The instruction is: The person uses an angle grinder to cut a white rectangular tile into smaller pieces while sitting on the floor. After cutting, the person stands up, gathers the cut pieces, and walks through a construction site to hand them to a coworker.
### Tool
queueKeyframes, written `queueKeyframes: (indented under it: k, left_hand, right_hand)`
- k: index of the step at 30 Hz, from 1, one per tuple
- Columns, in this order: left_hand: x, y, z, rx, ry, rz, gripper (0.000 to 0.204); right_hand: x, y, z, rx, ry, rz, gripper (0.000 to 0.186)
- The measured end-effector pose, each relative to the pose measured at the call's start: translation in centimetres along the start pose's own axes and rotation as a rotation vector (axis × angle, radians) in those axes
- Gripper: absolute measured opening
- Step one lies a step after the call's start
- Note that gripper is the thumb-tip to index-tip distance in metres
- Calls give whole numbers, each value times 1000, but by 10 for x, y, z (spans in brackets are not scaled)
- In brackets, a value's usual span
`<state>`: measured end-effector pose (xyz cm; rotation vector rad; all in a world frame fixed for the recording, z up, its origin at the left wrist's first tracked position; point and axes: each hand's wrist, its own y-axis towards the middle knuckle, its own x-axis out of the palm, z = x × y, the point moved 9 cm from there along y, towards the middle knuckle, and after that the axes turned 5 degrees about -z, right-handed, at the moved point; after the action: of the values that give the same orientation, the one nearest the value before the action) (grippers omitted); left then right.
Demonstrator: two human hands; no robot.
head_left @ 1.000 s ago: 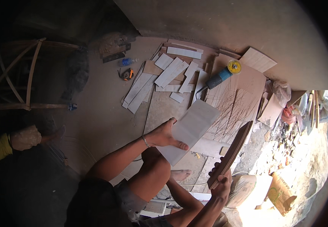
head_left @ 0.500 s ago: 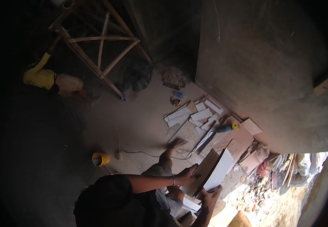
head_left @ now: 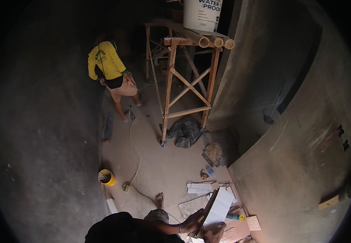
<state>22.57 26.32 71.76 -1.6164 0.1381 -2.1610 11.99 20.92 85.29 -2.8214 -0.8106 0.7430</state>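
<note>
- Two tiles: a large pale tile (head_left: 220, 208) and a dark tile (head_left: 206, 212) on edge beside it, near right, close to the wall (head_left: 297, 178).
- Left hand (head_left: 194, 221) grips the dark tile's edge; right hand (head_left: 215, 234) holds from below, fingers unclear.
- Open floor (head_left: 159, 162) lies far left; one yellow bucket (head_left: 107, 177), one wooden trestle (head_left: 187, 81).

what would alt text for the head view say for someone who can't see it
At the bottom edge, the person's left hand and right hand grip a pale tile above scattered tile pieces on a dusty floor. Farther off, another person stands beside a wooden scaffold.
</note>
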Motion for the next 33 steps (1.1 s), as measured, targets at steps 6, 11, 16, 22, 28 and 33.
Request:
queueKeyframes:
  k: [6,11,16,22,28,33]
  left_hand:
    - [14,-26,205,580,1364,166,41]
    - [-3,-51,339,761,871,226,49]
    - [-14,-76,436,610,283,215,45]
    - [-34,-95,509,715,336,482,35]
    - [-56,-70,605,801,428,694,51]
    - [-69,-15,704,829,153,449,62]
  right_hand:
    - [115,71,-127,-318,-197,-258,119]
    - [235,103,-234,-482,-69,-630,115]
    - [341,127,-297,-498,-318,-825,120]
    - [428,147,-346,-563,-397,-998,114]
    - [519,212,-378,-481,-406,-1170,113]
    - [600,268,-428,-507,-398,-1348,117]
